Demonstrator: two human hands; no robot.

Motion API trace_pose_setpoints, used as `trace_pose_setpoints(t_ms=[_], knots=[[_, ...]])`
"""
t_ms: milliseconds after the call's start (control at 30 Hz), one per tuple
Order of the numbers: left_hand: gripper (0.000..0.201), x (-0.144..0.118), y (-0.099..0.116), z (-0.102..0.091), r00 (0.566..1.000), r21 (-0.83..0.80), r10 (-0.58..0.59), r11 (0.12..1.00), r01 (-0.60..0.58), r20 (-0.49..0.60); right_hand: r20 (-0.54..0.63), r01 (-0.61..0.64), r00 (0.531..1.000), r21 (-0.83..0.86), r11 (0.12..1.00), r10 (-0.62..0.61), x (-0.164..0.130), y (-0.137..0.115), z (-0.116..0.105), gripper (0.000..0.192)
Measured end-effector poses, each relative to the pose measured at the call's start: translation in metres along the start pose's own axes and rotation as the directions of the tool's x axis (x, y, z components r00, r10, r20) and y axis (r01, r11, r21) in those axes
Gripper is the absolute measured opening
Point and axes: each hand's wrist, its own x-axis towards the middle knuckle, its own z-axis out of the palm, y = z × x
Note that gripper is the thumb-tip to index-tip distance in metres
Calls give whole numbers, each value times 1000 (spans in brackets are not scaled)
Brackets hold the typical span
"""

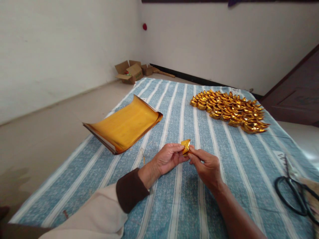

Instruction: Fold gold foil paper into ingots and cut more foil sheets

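A small folded piece of gold paper (185,146) sits just below the middle of the frame, pinched from both sides above the striped cloth. The left hand (168,158) comes in from the lower left, its thumb and forefinger clamped on the left edge of the gold piece; its wrist shows a dark brown cuff under a cream sleeve. The right hand (204,166) comes in from the lower right on a bare forearm, its fingertips closed on the right edge of the same piece, so the two hands meet at the paper.

Under the hands lies a blue and white striped cloth (174,205) that fills the lower and middle part of the frame. To the left of centre, a stack of gold paper sheets (124,125) rests on the cloth, its edges curling up. In the upper right of the cloth, well apart from the hands, a heap of folded gold ingots (230,109) lies spread out. At the right edge of the frame lie black-handled scissors (295,192). Near the top, left of centre, open cardboard boxes (131,71) stand on the floor against the white wall.
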Motion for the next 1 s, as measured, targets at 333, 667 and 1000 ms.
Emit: trace_pose_setpoints(t_ms=[333,667,1000], knots=[[13,0,-1,-1,1000,14,11,1000,-11,-26,-36,-65,997,31,997,66,0,-1,1,17],[14,0,2,1,999,38,6,999,-5,-31,5,-97,995,8,995,97,0,-1,0,14],[13,-1,1,0,999,61,19,998,-16,-46,-56,-86,995,11,996,87,1,-4,0,11]])
